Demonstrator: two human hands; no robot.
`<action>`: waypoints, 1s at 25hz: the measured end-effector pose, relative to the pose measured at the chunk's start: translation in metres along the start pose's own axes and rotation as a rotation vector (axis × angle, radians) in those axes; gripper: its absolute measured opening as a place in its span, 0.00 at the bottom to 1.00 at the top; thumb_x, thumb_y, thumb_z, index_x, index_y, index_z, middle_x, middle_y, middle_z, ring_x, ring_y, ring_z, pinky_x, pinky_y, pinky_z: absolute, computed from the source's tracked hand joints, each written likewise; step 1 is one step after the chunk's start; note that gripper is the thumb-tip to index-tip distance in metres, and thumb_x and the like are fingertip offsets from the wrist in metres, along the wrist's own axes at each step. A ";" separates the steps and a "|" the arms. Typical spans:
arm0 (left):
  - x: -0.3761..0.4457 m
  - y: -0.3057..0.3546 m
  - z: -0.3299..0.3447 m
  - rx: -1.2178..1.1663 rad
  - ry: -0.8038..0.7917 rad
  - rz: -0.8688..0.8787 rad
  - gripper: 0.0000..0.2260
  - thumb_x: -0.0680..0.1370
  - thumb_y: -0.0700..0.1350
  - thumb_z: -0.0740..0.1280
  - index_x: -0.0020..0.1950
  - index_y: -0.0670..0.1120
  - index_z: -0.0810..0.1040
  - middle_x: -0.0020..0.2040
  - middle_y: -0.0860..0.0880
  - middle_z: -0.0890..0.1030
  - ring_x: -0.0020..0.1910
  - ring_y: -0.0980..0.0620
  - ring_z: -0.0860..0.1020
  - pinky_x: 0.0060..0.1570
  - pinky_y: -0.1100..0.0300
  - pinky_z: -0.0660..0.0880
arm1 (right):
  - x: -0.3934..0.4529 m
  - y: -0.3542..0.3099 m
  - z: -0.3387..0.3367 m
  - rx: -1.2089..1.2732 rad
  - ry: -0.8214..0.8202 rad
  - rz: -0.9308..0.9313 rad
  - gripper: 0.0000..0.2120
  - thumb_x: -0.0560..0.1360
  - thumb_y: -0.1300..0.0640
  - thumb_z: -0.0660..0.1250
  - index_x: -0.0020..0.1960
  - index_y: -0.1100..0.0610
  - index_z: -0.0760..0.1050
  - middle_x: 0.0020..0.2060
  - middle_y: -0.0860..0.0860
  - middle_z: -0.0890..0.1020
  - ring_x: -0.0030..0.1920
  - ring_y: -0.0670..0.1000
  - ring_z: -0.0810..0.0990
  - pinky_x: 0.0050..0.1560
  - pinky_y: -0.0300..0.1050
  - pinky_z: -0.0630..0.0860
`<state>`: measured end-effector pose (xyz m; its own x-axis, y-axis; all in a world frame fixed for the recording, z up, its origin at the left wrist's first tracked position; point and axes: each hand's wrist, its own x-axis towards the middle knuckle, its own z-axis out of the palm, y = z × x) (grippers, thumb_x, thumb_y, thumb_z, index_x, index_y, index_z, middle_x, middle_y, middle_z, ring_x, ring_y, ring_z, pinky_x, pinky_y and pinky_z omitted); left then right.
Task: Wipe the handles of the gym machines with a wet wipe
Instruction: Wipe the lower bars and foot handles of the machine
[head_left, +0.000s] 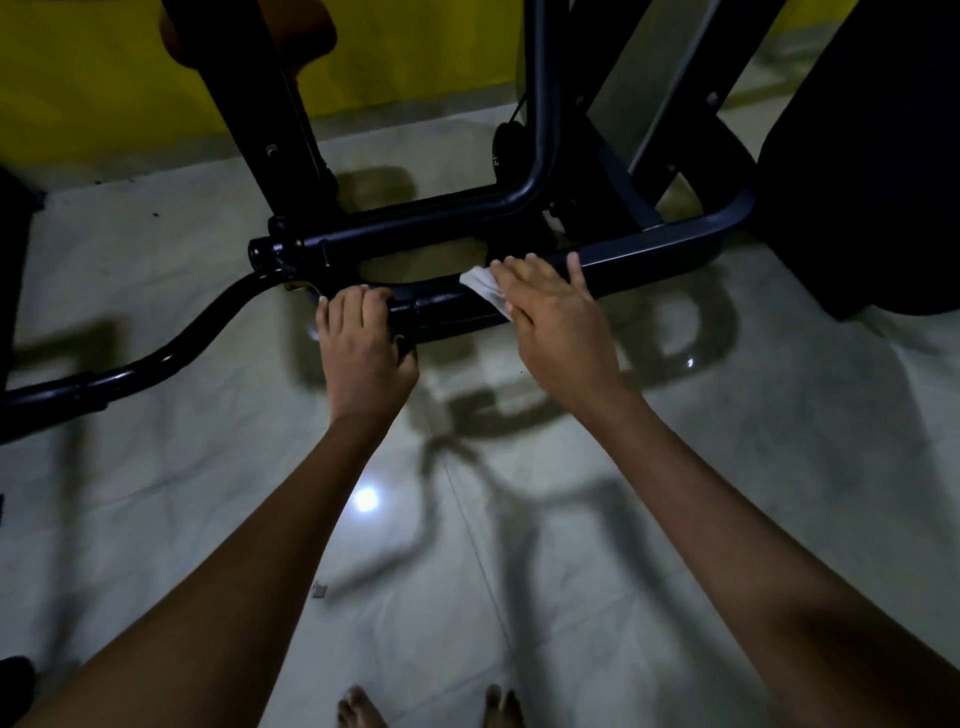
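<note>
A black handle bar (447, 306) of a gym machine runs across the middle of the view. My left hand (361, 345) grips it, fingers curled over the top. Just to the right, my right hand (558, 314) lies with straight fingers on a white wet wipe (483, 286), pressing it against the bar. Only the wipe's left edge shows from under the palm.
A curved black bar (171, 353) extends left from the handle. The machine's dark frame (524, 202) rises behind, with a black pad (872, 156) at the right and a yellow wall (104, 78) beyond. Pale glossy tile floor (727, 441) lies below; bare feet (363, 709) show at the bottom.
</note>
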<state>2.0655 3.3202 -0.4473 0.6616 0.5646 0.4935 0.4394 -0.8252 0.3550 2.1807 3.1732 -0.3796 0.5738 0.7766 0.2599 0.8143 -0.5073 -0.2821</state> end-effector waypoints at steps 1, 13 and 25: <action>0.000 -0.001 0.001 -0.005 0.017 0.013 0.19 0.62 0.40 0.66 0.51 0.37 0.72 0.48 0.37 0.75 0.51 0.40 0.70 0.58 0.38 0.70 | -0.003 0.006 -0.003 -0.015 0.006 -0.022 0.20 0.77 0.66 0.59 0.69 0.60 0.69 0.66 0.55 0.74 0.69 0.55 0.68 0.72 0.49 0.43; 0.001 -0.006 0.012 0.005 0.117 0.050 0.16 0.64 0.42 0.63 0.50 0.42 0.66 0.45 0.38 0.74 0.48 0.44 0.67 0.53 0.37 0.72 | 0.004 0.026 0.003 0.044 0.063 0.062 0.23 0.72 0.64 0.53 0.66 0.67 0.69 0.64 0.61 0.73 0.69 0.60 0.67 0.72 0.49 0.47; 0.000 -0.006 0.011 0.030 0.113 0.044 0.15 0.65 0.44 0.62 0.50 0.42 0.66 0.45 0.38 0.74 0.48 0.45 0.66 0.56 0.39 0.72 | 0.005 -0.002 0.011 0.009 0.072 0.029 0.21 0.76 0.57 0.54 0.64 0.67 0.72 0.61 0.63 0.76 0.65 0.61 0.72 0.72 0.49 0.50</action>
<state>2.0701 3.3249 -0.4583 0.6086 0.5248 0.5951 0.4305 -0.8484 0.3079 2.1814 3.1821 -0.3879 0.6021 0.7326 0.3174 0.7967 -0.5254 -0.2987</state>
